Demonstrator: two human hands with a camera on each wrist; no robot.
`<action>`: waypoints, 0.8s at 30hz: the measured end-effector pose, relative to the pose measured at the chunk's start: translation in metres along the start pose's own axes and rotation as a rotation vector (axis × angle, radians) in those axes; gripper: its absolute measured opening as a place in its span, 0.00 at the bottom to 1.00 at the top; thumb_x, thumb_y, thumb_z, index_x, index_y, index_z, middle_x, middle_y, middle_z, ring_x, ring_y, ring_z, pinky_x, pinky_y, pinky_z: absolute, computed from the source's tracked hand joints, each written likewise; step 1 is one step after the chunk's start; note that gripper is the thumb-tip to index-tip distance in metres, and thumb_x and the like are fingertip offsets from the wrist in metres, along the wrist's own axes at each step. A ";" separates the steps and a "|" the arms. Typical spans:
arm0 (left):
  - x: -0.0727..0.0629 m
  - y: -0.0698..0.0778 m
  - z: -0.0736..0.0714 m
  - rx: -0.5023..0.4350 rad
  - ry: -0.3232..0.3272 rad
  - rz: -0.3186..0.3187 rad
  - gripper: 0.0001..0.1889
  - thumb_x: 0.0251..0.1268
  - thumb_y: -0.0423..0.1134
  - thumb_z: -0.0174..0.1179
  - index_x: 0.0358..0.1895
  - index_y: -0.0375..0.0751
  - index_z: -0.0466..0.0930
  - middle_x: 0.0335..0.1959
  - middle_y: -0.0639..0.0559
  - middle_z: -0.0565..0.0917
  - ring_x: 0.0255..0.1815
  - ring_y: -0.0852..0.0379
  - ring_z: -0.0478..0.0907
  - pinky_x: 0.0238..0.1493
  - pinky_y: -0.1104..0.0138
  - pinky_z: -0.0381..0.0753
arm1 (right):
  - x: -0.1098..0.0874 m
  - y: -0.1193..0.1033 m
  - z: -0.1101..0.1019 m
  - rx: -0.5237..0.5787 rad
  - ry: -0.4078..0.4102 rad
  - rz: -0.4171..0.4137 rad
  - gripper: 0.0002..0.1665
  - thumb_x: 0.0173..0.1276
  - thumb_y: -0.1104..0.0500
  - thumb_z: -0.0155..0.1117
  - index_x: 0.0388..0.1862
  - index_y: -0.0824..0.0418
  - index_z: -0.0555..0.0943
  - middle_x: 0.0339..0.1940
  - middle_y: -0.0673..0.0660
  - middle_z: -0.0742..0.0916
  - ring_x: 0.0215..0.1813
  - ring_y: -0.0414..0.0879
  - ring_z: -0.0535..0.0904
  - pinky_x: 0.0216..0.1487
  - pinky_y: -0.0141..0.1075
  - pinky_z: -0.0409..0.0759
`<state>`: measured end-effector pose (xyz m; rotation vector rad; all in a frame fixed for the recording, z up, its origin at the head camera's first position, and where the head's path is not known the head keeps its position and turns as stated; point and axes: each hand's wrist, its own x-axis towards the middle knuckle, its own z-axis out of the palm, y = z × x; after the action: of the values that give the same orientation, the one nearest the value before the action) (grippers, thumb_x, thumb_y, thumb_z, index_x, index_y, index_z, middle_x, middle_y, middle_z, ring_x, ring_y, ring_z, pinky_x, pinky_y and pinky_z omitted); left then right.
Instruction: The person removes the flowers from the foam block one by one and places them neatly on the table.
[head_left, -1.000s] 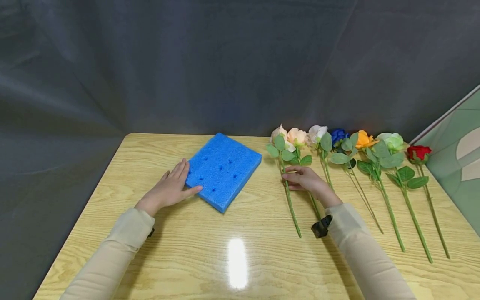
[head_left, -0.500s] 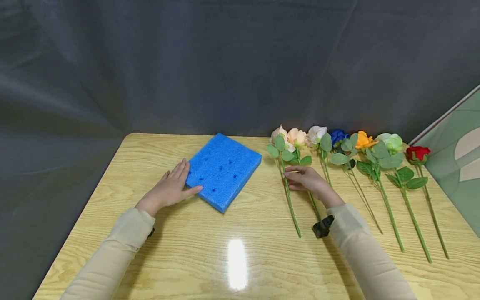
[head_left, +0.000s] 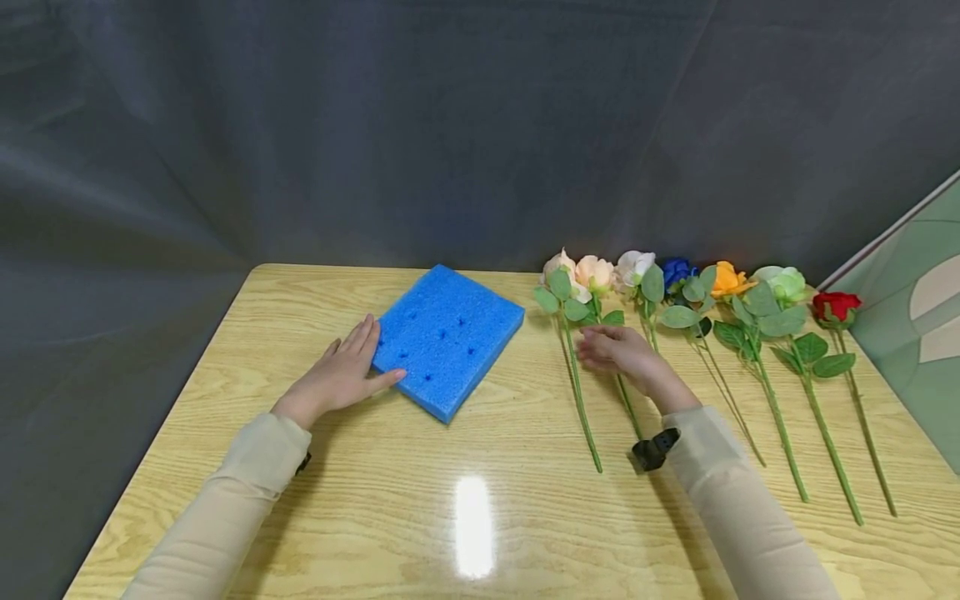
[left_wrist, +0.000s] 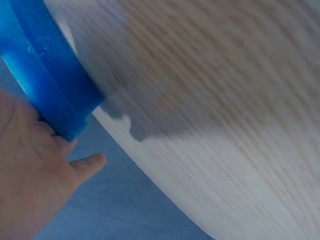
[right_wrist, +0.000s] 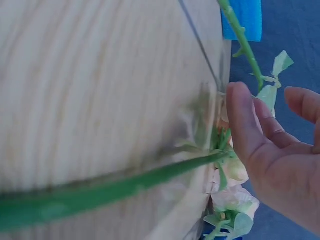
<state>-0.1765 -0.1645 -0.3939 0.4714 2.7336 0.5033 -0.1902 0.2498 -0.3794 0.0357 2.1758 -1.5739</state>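
A blue foam block (head_left: pixel 450 333) dotted with small holes lies on the table. My left hand (head_left: pixel 337 379) rests on its left edge, fingers straight and thumb spread over the near corner; in the left wrist view the foam block (left_wrist: pixel 55 70) meets the fingers. On the right, my right hand (head_left: pixel 622 357) hovers over the peach rose (head_left: pixel 595 273), covering part of its stem. Just left of those fingertips lies the pale pink rose (head_left: pixel 576 392). The right wrist view has the fingers loosely bent and apart, nothing held, beside the pale pink rose's stem (right_wrist: pixel 241 37).
Further right lie a white rose (head_left: pixel 634 268), a blue rose (head_left: pixel 677 272), an orange rose (head_left: pixel 729 280), a pale green rose (head_left: pixel 783 283) and a red rose (head_left: pixel 837 308). A dark curtain (head_left: pixel 465 133) hangs behind the wooden table (head_left: pixel 360 517); a green panel (head_left: pixel 922 333) borders the right side.
My right hand has let go of the pale pink rose's stem and drawn slightly right and up. My left hand and the foam block stay in place.
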 end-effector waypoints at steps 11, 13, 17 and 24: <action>0.001 0.000 -0.001 -0.018 -0.002 -0.020 0.52 0.66 0.69 0.45 0.76 0.34 0.33 0.79 0.39 0.34 0.80 0.41 0.33 0.75 0.39 0.40 | -0.016 -0.014 -0.011 -0.056 0.064 -0.037 0.35 0.79 0.50 0.40 0.73 0.74 0.53 0.68 0.74 0.67 0.54 0.36 0.77 0.66 0.34 0.74; 0.002 0.000 -0.001 -0.017 0.005 -0.020 0.52 0.65 0.68 0.46 0.76 0.34 0.34 0.79 0.39 0.35 0.80 0.40 0.34 0.75 0.39 0.40 | -0.020 -0.017 -0.014 -0.069 0.086 -0.050 0.35 0.79 0.49 0.40 0.73 0.73 0.54 0.67 0.72 0.69 0.51 0.31 0.77 0.63 0.31 0.76; 0.002 0.001 -0.001 -0.017 0.033 -0.017 0.51 0.66 0.67 0.47 0.76 0.32 0.37 0.79 0.38 0.38 0.80 0.40 0.36 0.75 0.40 0.40 | -0.028 -0.021 -0.021 -0.088 0.121 -0.086 0.36 0.78 0.46 0.40 0.74 0.70 0.55 0.61 0.61 0.74 0.53 0.31 0.75 0.59 0.26 0.77; 0.001 0.008 -0.007 -0.013 0.120 -0.016 0.47 0.69 0.63 0.46 0.75 0.30 0.43 0.78 0.35 0.42 0.79 0.37 0.39 0.75 0.40 0.42 | -0.042 -0.028 -0.032 -0.092 0.260 -0.189 0.36 0.77 0.45 0.40 0.72 0.70 0.58 0.44 0.35 0.77 0.48 0.24 0.75 0.50 0.17 0.75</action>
<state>-0.1779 -0.1591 -0.3851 0.4288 2.8439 0.5620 -0.1707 0.2788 -0.3309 0.0069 2.5157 -1.6456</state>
